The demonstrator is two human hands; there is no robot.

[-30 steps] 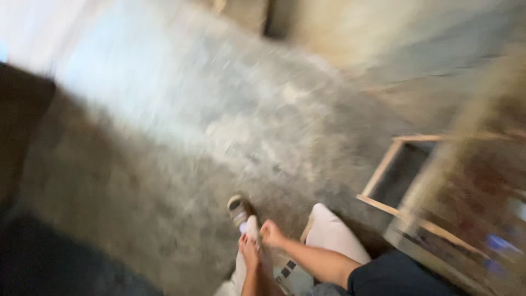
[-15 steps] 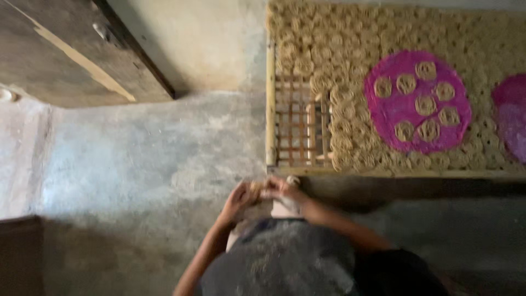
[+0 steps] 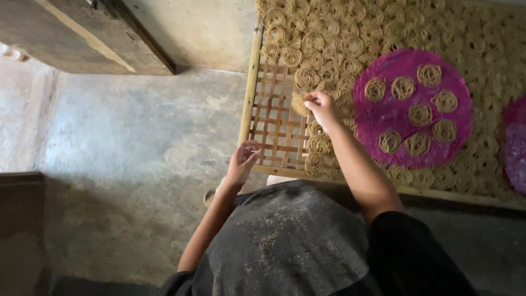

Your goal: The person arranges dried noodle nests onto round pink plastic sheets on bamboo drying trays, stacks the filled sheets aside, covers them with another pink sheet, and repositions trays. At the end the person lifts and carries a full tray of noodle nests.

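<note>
1. Nearest the camera is the person's dark grey apron [image 3: 285,241], dusted with pale specks, with a black sleeve [image 3: 416,257] at the right shoulder.
2. The left hand [image 3: 242,161] hangs just in front of the near edge of the bamboo drying rack [image 3: 251,82]. Its fingers are loosely curled, and I cannot tell whether anything is between them.
3. The right hand [image 3: 322,108] reaches further out over the rack. Its grip is narrow, thumb and fingertips pinched on a small coiled noodle nest [image 3: 299,104], which sits at the edge of the bare lattice.
4. That bare lattice patch [image 3: 274,123] is the open corner of the rack, showing crossed bamboo strips with the floor below.
5. A short column of noodle nests [image 3: 316,145] lies just beside the right wrist, along the right side of the open patch.
6. Beyond and to the right, the rack is covered with rows of the same pale coils, packed closely together.
7. A round magenta mat [image 3: 394,118] lies on top of those coils, carrying about eight separate nests set in a ring.
8. A second magenta mat [image 3: 515,142] shows partly at the right edge.
9. To the left is a grey concrete floor [image 3: 137,148].
10. Farthest, at top left, stands a dark wooden piece of furniture [image 3: 82,33] against a pale wall.
</note>
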